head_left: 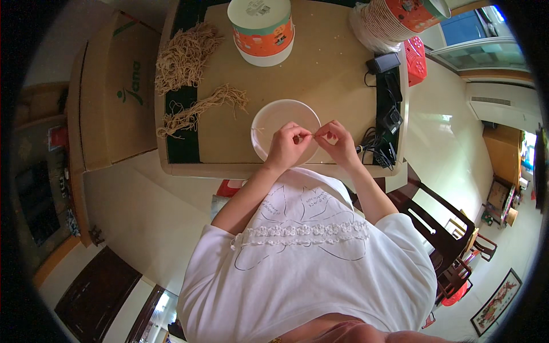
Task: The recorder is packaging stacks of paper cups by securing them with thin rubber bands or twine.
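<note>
In the head view, the left hand (289, 146) and right hand (338, 143) met above the near part of a white tub (273, 114), each thumb and fingertips closed on a thin tan strand (313, 135), barely visible between them. A loose bundle of tan cords (203, 108) lay left of the tub, near a larger cord pile (184, 60), with an orange-banded bucket (262, 40) standing beyond.

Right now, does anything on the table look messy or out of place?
Yes: black cables lie tangled at the table's right edge, loose strings straggle untidily on the left, and the brown sheet looks flecked.
</note>
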`<state>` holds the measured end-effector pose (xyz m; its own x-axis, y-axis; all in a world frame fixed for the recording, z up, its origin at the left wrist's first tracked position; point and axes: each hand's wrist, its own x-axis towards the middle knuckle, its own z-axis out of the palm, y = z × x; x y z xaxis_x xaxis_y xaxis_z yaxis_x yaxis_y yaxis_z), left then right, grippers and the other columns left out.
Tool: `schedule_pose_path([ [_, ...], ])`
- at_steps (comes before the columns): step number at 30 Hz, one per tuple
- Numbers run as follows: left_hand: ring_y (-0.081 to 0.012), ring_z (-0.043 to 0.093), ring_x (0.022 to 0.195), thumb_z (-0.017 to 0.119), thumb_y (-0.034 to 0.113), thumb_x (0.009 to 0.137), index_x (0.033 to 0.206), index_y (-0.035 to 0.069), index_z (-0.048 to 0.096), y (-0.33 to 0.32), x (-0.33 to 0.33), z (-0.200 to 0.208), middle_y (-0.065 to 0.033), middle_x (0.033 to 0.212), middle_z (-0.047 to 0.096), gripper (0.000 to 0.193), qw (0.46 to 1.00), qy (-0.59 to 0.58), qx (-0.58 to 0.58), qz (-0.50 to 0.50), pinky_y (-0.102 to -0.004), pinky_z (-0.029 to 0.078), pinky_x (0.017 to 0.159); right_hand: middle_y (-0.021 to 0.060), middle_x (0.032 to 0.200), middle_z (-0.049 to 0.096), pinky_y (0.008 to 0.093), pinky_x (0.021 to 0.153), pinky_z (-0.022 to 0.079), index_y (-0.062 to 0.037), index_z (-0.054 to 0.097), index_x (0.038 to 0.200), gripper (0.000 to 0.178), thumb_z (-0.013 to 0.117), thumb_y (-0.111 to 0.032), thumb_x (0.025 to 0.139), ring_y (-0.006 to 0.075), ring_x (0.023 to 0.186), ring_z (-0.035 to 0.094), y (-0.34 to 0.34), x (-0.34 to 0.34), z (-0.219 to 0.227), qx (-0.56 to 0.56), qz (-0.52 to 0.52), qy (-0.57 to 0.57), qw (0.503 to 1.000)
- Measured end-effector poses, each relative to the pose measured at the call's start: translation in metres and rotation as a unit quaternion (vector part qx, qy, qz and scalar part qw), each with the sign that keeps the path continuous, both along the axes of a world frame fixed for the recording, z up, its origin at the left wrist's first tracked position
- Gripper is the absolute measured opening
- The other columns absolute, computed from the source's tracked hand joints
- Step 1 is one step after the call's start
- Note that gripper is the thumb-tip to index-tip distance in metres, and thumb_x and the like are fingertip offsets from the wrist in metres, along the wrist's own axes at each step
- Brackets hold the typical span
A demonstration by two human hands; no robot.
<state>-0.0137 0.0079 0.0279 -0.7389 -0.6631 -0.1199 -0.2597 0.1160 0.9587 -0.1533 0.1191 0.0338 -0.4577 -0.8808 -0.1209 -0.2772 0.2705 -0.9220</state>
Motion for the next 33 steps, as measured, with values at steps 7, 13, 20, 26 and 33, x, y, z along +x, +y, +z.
schedule_pose_path([
  [7, -0.0133, 0.058, 0.062, 0.069, 0.006, 0.079, 0.081, 0.001, 0.068, 0.000, -0.001, 0.002, -0.0064, 0.078, 0.061, 0.005, 1.000, -0.002, 0.001, -0.003, -0.0260, 0.047, 0.057, 0.0067, 0.086, 0.059, 0.0327, 0.073, 0.045, -0.0062, 0.064, 0.084, 0.014, 0.069, -0.001, 0.072, 0.0241, 0.086, 0.056, -0.003, 0.002, 0.011, -0.062, 0.027, 0.189, 0.980],
  [13, -0.0167, 0.060, 0.062, 0.069, 0.006, 0.078, 0.079, 0.001, 0.066, 0.001, 0.000, 0.000, -0.0076, 0.077, 0.060, 0.006, 1.000, 0.001, -0.004, 0.003, -0.0280, 0.049, 0.057, 0.0075, 0.087, 0.059, 0.0356, 0.076, 0.046, -0.0065, 0.063, 0.082, 0.014, 0.069, -0.001, 0.071, 0.0272, 0.087, 0.056, -0.004, 0.004, 0.015, -0.041, 0.056, 0.239, 0.969],
  [20, -0.0128, 0.059, 0.066, 0.067, 0.005, 0.081, 0.081, 0.000, 0.065, 0.002, 0.002, -0.004, -0.0070, 0.080, 0.060, 0.005, 1.000, 0.008, 0.015, 0.004, -0.0254, 0.047, 0.060, 0.0065, 0.087, 0.059, 0.0381, 0.077, 0.042, -0.0097, 0.063, 0.083, 0.012, 0.068, -0.005, 0.073, 0.0275, 0.088, 0.054, -0.001, 0.006, 0.009, -0.038, 0.019, 0.131, 0.991],
  [26, -0.0179, 0.061, 0.063, 0.069, 0.007, 0.078, 0.078, 0.001, 0.065, 0.001, 0.000, 0.000, -0.0082, 0.078, 0.061, 0.007, 1.000, -0.002, 0.001, 0.007, -0.0290, 0.050, 0.059, 0.0062, 0.085, 0.059, 0.0370, 0.076, 0.043, -0.0088, 0.064, 0.081, 0.015, 0.070, -0.002, 0.069, 0.0265, 0.085, 0.055, -0.005, 0.004, 0.016, -0.069, 0.053, 0.233, 0.969],
  [33, -0.0202, 0.061, 0.063, 0.069, 0.007, 0.077, 0.078, 0.001, 0.065, 0.001, -0.001, 0.001, -0.0094, 0.078, 0.061, 0.006, 1.000, -0.012, -0.016, 0.004, -0.0300, 0.050, 0.059, 0.0046, 0.089, 0.059, 0.0373, 0.074, 0.041, -0.0123, 0.065, 0.084, 0.013, 0.070, -0.009, 0.073, 0.0256, 0.088, 0.054, -0.004, 0.004, 0.016, -0.049, 0.068, 0.262, 0.961],
])
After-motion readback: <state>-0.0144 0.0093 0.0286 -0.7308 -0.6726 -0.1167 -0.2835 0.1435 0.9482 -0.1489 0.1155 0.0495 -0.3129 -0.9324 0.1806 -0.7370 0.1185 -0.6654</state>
